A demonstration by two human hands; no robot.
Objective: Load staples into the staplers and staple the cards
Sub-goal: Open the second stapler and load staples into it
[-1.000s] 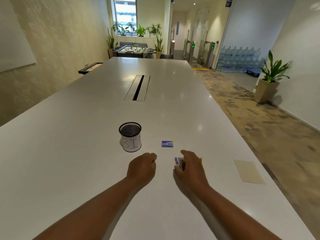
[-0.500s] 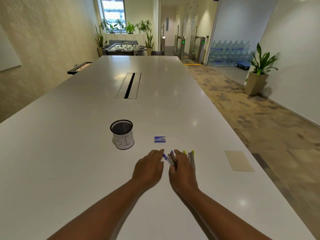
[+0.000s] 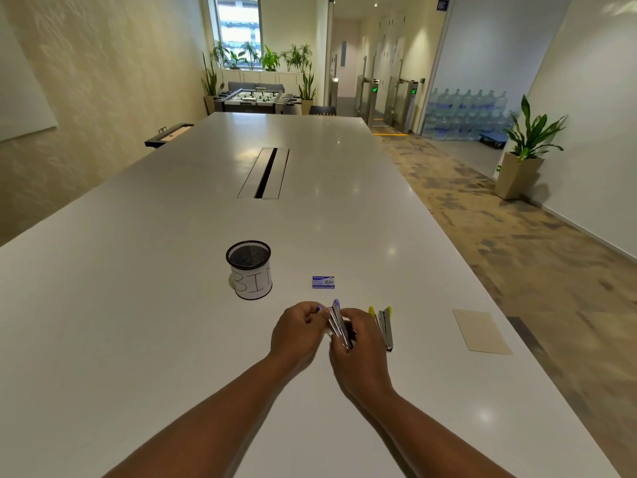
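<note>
Both forearms reach forward over the white table [image 3: 138, 305], converging so that the two hands meet close together. Right hand [image 3: 358, 339] has its fingers curled round the purple-tipped stapler [image 3: 339, 324], holding it just off or at the tabletop with its metal body pointing away from the person and tilted slightly left. Left hand [image 3: 298, 331] sits against the stapler's left side, fingers curled in and pinching at its front end near the purple tip. Just right of the right hand lies the yellow-tipped stapler [image 3: 385, 326], flat on the table, untouched. Ahead of the hands, a little beyond the fingertips, rests the small blue staple box [image 3: 323, 282]. Ahead and to the left of the left hand stands a black mesh cup [image 3: 249, 269] labelled BIN. Well off to the right of the right hand lies the tan card [image 3: 481, 331].
</note>
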